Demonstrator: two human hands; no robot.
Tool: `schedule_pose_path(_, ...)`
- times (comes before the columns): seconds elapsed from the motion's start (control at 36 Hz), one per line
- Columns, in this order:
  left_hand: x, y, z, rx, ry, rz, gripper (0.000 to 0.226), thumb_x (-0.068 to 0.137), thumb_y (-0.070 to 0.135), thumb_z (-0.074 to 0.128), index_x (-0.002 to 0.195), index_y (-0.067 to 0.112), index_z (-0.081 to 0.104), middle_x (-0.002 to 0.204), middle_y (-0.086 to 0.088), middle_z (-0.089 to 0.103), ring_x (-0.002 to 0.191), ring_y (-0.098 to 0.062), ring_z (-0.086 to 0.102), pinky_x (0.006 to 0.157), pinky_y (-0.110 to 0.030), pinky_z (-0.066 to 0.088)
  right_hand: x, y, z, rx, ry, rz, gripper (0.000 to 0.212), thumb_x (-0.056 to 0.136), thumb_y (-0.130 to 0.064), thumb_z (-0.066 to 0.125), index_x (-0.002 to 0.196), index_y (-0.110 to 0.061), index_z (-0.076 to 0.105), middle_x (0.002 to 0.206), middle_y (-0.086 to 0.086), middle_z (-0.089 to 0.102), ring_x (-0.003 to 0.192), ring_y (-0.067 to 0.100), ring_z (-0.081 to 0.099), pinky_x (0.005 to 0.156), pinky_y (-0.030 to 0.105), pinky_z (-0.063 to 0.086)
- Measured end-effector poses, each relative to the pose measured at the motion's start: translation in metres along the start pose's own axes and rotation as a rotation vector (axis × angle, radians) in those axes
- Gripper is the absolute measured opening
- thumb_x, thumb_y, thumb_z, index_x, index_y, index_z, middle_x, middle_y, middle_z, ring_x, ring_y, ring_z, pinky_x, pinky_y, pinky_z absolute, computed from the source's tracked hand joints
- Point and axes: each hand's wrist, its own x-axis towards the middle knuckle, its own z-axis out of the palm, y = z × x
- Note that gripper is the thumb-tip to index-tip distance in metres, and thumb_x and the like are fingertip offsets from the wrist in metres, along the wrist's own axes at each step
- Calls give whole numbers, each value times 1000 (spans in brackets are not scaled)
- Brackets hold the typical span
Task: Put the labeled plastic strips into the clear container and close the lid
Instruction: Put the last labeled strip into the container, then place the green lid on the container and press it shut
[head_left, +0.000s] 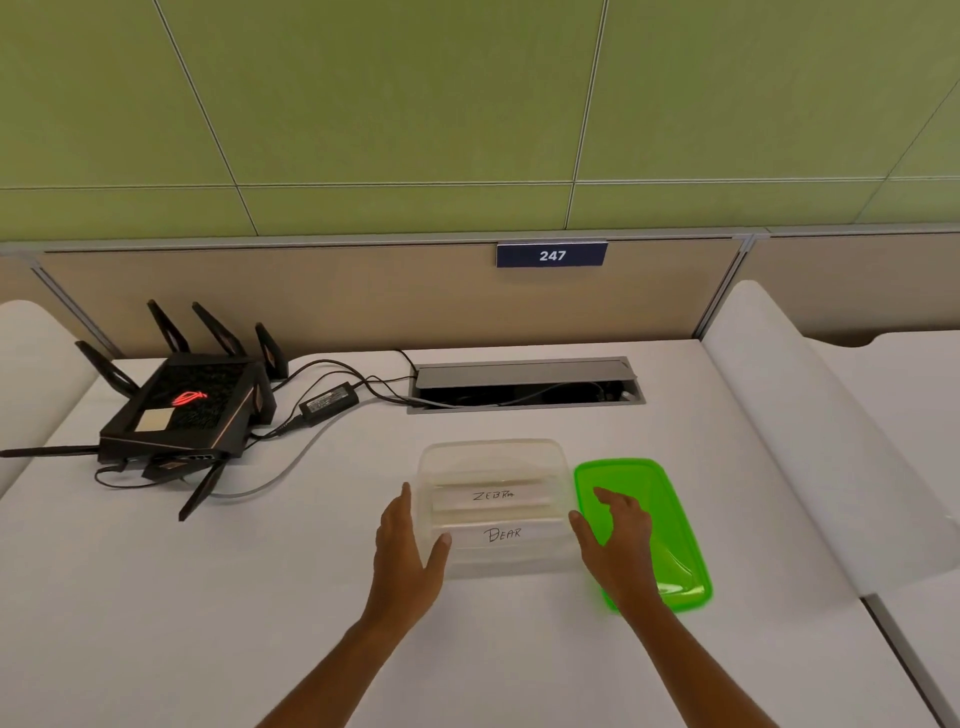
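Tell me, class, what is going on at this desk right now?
A person is packing labeled plastic strips into a clear container on a white table. Two strips, marked ZEBRA and BEAR, already lie inside. The left hand is open against the container's left side. The right hand is open too, above the green lid, which lies flat on the table just right of the container. The container is not yet closed.
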Motion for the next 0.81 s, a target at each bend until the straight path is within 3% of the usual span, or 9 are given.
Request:
schedule_pose_path(0.17,-36,-22,11,23,25,-27,88,93,49,56,159,34,-1,164,3,18,147,-24,29,115,-53,35,-35,33,-7,-98,53,-91,48,80,-26,85,121,-12,66,109,3,65,100,29,57,89,44,49)
schedule_pose_path(0.28,-56,-38,20,135,-27,-47,88,93,51,55,160,27,3,165,0,17,148,-25,27,116,-48,30,-53,46,-15,-307,-52,-32,50,73,-24,89,117,-12,70,110,10,66,102,37,58,81,48,53)
schedule_pose_path(0.42,-75,-48,27,229,-118,-24,88,91,54,51,160,24,6,166,0,16,149,-22,26,114,-43,30,-71,57,-21,-512,-143,-28,42,66,-28,91,103,-19,75,105,6,68,98,36,61,76,45,53)
schedule_pose_path(0.53,-85,-47,30,271,-188,-46,87,90,52,51,160,28,5,166,3,12,151,-20,20,118,-41,25,-75,60,-23,-585,-118,-79,26,63,-28,93,82,-23,75,86,-1,68,84,31,65,68,40,49)
schedule_pose_path(0.61,-90,-45,30,279,-213,-46,84,90,49,53,159,28,11,165,4,15,150,-19,20,118,-40,25,-76,60,-24,-630,-93,-140,26,58,-26,95,70,-23,72,71,-4,65,70,29,65,61,38,46)
schedule_pose_path(0.81,-95,-41,29,271,-231,-9,71,90,47,52,155,34,26,160,14,22,147,-11,22,118,-35,25,-75,63,-30,-603,45,-189,15,62,-20,86,70,-22,73,71,-6,65,68,27,66,64,38,43)
